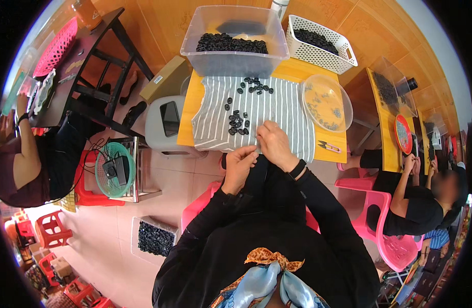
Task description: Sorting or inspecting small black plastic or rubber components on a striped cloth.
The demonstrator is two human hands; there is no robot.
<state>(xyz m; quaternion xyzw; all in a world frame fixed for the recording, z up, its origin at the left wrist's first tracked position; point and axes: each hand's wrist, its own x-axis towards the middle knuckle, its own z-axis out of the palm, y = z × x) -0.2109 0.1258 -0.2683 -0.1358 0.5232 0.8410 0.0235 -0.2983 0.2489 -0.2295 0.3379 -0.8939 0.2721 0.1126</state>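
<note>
My left hand point(240, 167) and my right hand point(275, 146) meet at the near edge of a grey-and-white striped cloth point(210, 113) spread over the table. Fingers of both are pinched close together, around something too small to make out. Just beyond them on the cloth lies a loose group of glossy black oval pieces point(238, 123). More black pieces point(256, 85) are scattered near the cloth's far edge. To the right of my right hand, a pair of thread snips point(329, 147) with a pink handle rests on the wood.
A clear bin point(235, 64) and a white perforated basket point(344, 61), both with black pieces, stand at the back. A round clear tray point(347, 115) holds small shiny bits. On the floor sits another bin point(177, 233). People work at tables left and right.
</note>
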